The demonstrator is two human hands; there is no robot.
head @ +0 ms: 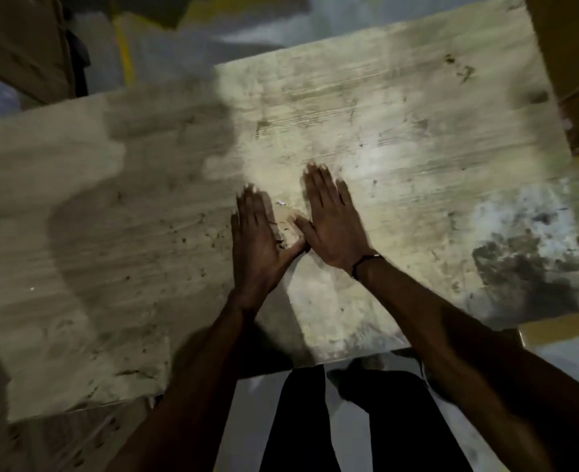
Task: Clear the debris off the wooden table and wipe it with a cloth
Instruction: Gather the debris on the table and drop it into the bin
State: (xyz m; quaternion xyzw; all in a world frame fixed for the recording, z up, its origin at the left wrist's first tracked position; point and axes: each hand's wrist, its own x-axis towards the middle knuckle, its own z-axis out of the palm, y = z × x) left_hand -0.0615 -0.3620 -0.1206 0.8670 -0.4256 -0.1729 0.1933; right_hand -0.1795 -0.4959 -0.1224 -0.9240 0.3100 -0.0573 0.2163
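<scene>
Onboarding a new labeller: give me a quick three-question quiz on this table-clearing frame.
1. True or false: the left hand holds a cloth.
2. What lies between the two hands? A) small pile of pale debris B) sponge C) brush
3. Where is the dark smudged patch on the worn wooden table?

Key: 1 false; both hands lie flat, fingers straight. 2 A. 3 near its right edge, beyond the right hand.

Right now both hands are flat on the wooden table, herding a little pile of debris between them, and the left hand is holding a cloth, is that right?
Not quite. In the head view the left hand holds no cloth. Like the right hand, it lies flat and open on the wooden table, with the debris between them.
</scene>
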